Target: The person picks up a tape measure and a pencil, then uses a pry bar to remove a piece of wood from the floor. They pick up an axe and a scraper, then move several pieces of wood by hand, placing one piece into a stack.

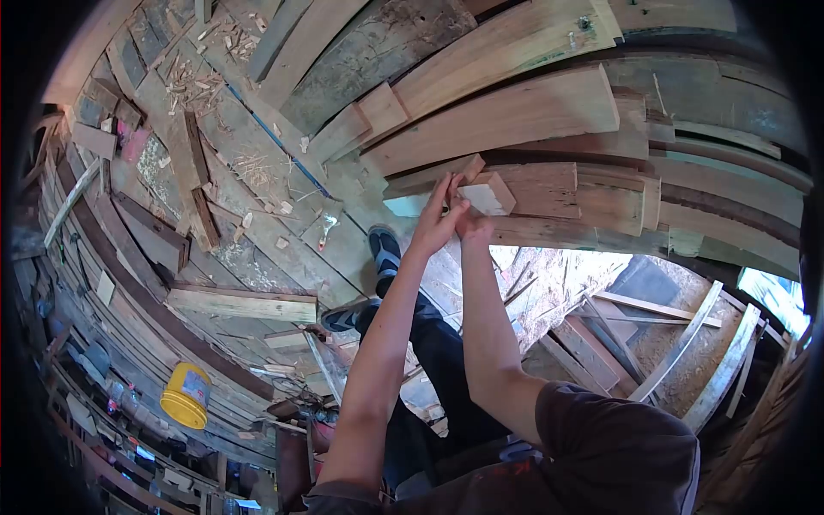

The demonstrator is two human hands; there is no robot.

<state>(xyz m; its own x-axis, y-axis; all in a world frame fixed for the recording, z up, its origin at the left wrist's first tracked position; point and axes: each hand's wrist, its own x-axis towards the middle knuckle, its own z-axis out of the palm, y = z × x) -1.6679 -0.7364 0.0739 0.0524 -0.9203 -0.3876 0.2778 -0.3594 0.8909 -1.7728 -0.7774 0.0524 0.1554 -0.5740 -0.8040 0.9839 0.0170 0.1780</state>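
Note:
A short wooden block (486, 196) with a pale end face lies at the near side of stacked planks. My right hand (474, 227) is closed on its lower edge, the fingers partly hidden. My left hand (436, 220) is right beside it, fingers drawn together against the block's left side; the thumb points toward the right hand. Just behind them is the end of a smaller piece of wood (468, 166). Under and beyond the block runs a reddish plank (545, 184), part of the stack.
More long boards (515, 120) are piled ahead and to the right. A blue rod (279, 142) and wood chips (193, 86) lie on the plank floor. A yellow bucket (185, 396) is at lower left. Loose slats (682, 343) lean at right, and a squared beam (242, 303) lies near my feet.

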